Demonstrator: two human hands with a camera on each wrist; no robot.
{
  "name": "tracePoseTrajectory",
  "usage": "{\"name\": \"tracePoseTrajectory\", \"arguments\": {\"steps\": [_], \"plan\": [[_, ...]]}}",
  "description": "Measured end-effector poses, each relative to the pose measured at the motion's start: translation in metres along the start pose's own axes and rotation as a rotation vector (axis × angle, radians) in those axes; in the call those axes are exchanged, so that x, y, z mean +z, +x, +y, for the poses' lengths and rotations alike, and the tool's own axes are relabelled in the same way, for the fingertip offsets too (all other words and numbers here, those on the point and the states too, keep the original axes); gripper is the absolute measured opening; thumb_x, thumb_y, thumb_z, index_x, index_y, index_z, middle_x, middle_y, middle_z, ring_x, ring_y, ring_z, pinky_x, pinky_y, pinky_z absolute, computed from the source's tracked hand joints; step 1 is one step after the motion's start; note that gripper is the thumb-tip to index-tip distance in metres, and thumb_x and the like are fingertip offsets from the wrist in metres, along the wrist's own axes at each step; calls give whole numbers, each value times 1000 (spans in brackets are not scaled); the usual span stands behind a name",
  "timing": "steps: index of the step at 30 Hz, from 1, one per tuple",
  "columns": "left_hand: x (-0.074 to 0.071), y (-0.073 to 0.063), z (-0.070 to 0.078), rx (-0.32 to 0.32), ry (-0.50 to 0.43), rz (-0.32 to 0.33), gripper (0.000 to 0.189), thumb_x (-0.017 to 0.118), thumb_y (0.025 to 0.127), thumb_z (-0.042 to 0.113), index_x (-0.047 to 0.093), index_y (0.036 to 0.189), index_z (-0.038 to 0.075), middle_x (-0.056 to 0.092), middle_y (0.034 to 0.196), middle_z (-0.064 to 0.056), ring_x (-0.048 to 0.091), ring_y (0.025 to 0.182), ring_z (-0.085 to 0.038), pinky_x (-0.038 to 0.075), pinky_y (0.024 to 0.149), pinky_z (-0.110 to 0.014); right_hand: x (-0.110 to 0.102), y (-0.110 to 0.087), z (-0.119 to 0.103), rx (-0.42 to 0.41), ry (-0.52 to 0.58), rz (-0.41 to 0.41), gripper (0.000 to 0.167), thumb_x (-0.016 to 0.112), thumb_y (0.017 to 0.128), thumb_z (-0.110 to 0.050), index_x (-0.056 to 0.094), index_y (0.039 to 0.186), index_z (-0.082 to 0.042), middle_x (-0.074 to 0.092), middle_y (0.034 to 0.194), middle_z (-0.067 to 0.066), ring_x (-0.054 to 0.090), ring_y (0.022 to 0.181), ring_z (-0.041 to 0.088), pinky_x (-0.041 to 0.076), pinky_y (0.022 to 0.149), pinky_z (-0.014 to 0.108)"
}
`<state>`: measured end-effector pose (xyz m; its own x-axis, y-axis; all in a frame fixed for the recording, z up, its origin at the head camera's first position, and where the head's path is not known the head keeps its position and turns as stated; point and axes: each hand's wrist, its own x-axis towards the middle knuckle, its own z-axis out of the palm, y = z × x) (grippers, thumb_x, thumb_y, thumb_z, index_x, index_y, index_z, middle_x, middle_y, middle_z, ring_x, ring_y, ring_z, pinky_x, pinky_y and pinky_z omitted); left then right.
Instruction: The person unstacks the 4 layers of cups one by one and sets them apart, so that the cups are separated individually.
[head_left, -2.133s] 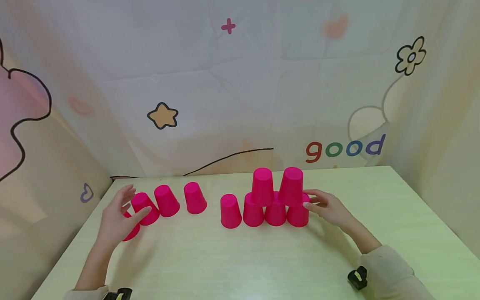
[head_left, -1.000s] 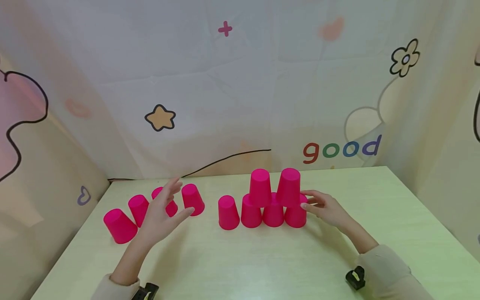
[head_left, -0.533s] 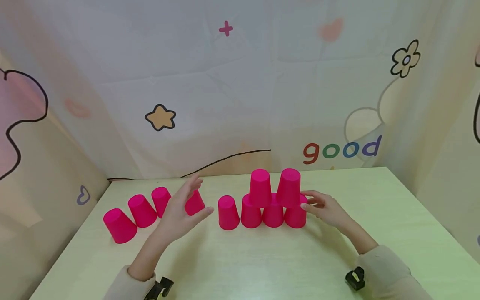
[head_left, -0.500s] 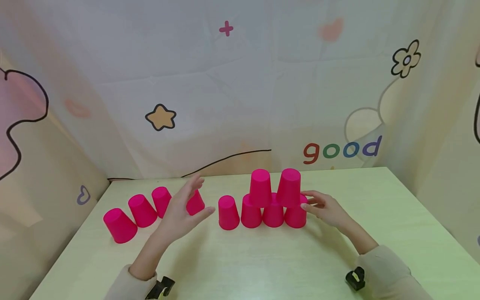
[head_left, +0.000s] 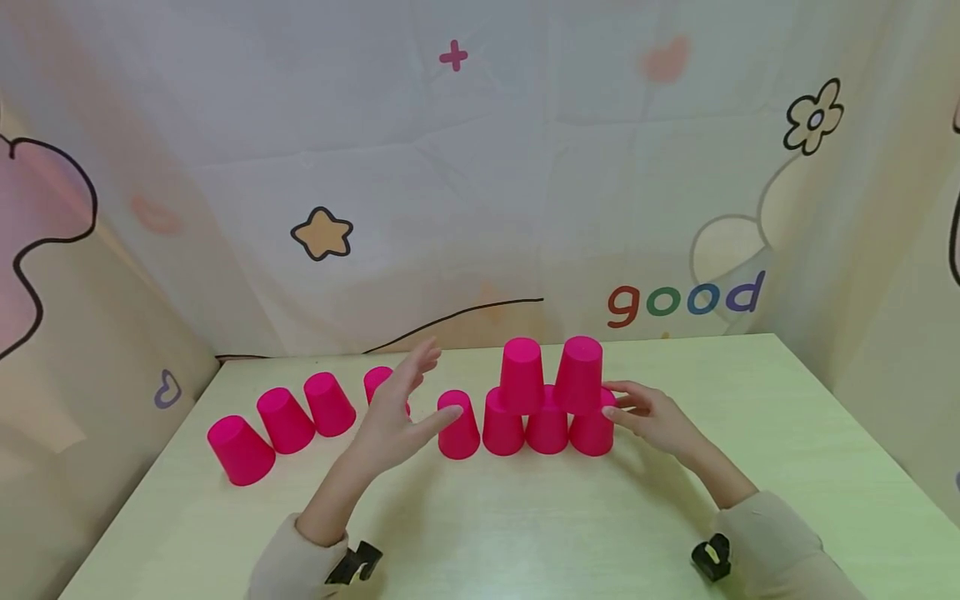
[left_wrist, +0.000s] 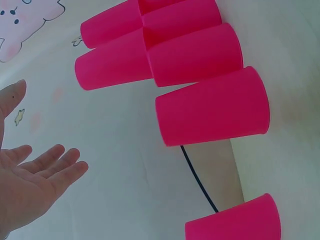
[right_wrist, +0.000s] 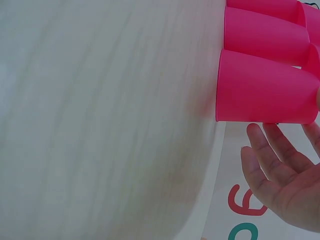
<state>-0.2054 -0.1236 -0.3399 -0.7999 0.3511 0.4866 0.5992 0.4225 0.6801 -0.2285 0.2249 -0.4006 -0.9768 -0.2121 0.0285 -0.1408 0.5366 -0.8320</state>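
Observation:
My left hand point(head_left: 392, 429), fingers spread and holding nothing, hovers before a lone pink cup point(head_left: 381, 379) that it partly hides. Its thumb overlaps the leftmost cup point(head_left: 459, 440) of a row in the head view; the left wrist view has the hand point(left_wrist: 30, 192) apart from that cup point(left_wrist: 214, 107). This row is of several upside-down pink cups, with two more, an upper left cup point(head_left: 521, 375) and an upper right cup point(head_left: 580, 375), stacked on its right part. At the right end cup point(head_left: 592, 433), my right hand point(head_left: 660, 423) has loosely bent fingertips at its side.
Three more upside-down cups stand at the left: a near one point(head_left: 242, 450), a middle one point(head_left: 286, 421) and a far one point(head_left: 330, 404). The pale table point(head_left: 525, 525) meets a printed cloth backdrop point(head_left: 450, 192) behind the cups. Black wrist mounts point(head_left: 711, 557) sit at both sleeves.
My left hand has moved rightward past the loose cups, from the left end to the leftmost cup of the row. My right hand and the stacked cups have stayed in place.

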Motion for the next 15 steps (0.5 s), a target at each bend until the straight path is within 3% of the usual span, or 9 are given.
{"name": "tracePoseTrajectory", "arguments": {"steps": [9,15], "plan": [[20,11,-6,-50,30,-59,80,73,76,15,28,141,10,42,135,-10,42,121,-27,39,97,-42,-1,1,5,0,-1,1,54,61,87,-30,44,132,-5,51,120,22,54,103,37,50,78,45],[32,21,-11,-76,-6,-64,81,72,77,15,26,142,12,39,137,-9,42,121,-28,39,96,-44,0,1,3,-3,-2,1,54,60,87,-29,44,132,-5,51,120,22,54,102,37,50,78,45]]}}
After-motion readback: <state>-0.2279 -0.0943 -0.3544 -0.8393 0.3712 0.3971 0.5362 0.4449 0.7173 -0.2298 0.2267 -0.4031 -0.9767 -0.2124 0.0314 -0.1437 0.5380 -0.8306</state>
